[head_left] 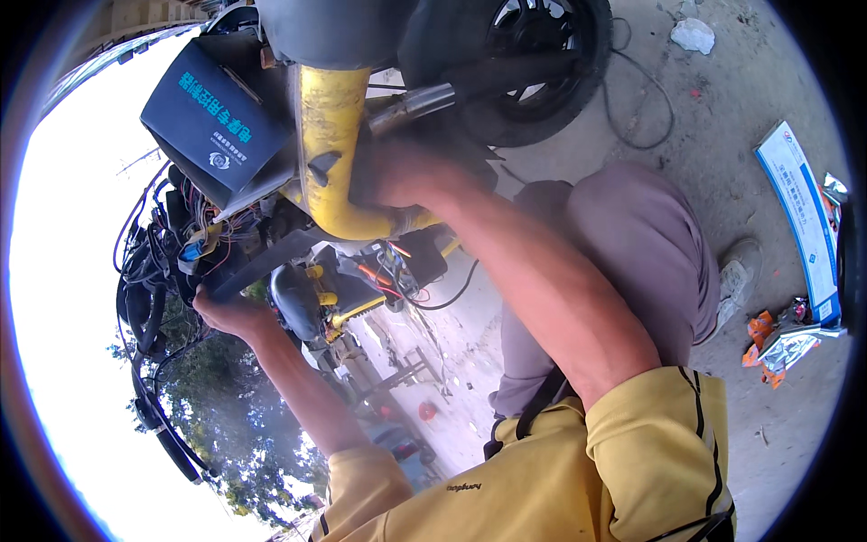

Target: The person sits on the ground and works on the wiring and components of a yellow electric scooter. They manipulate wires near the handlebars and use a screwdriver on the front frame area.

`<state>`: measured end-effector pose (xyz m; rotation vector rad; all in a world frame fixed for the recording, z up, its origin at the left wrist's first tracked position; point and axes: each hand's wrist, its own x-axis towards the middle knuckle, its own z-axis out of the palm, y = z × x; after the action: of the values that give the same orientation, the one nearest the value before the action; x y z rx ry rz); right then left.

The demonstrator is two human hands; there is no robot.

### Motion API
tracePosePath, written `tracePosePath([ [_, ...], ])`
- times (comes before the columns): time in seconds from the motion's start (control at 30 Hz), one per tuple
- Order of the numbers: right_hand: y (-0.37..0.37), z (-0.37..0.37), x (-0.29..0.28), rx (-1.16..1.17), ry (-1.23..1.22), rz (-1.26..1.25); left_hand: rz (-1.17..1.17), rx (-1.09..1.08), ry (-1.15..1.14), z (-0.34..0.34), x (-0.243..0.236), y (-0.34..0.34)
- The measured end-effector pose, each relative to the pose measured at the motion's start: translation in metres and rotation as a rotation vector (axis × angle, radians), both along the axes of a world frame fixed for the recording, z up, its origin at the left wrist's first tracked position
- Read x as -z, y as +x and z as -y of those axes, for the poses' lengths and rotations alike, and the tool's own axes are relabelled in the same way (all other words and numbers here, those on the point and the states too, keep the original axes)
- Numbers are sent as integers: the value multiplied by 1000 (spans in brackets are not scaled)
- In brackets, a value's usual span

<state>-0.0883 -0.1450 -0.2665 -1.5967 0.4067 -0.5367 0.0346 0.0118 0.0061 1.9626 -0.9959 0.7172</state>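
Note:
I am crouched at a two-wheeled vehicle's yellow frame tube (330, 108). My left hand (226, 310) grips the lower end of a flat black strap-like piece (266, 262), beside a tangle of wires (153, 262). My right hand (411, 176), blurred, reaches in just right of the yellow tube near a silver cylinder (415, 104); its fingers are smeared and partly hidden. A dark box (203, 99) with teal print rests tilted above the wires, left of the tube. More wires and connectors (379, 275) hang below the tube.
A black-tyred wheel (582, 90) stands at top right, with a looped cable (664, 117) and a pale lump (692, 36) on the concrete. A white-and-blue flat carton (795, 217) and torn orange and silver wrappers (777, 352) lie right of my shoe (736, 285).

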Motion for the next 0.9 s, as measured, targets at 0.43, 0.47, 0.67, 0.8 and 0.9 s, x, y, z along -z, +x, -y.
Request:
tracePosePath([
  [0.43, -39, 26, 1, -178, 182, -212, 651, -128, 420, -9, 6, 6],
  [0.47, -47, 27, -6, -230, 276, -269, 588, -124, 384, -8, 5, 7],
  [0.67, -32, 13, 4, 11, 280, -85, 682, -187, 407, -3, 7, 6],
  [0.8, -36, 7, 2, -4, 500, -91, 207, -113, 104, 9, 12, -7],
  [0.9, -41, 8, 10, 24, 502, -125, 138, -84, 62, 14, 15, -14],
])
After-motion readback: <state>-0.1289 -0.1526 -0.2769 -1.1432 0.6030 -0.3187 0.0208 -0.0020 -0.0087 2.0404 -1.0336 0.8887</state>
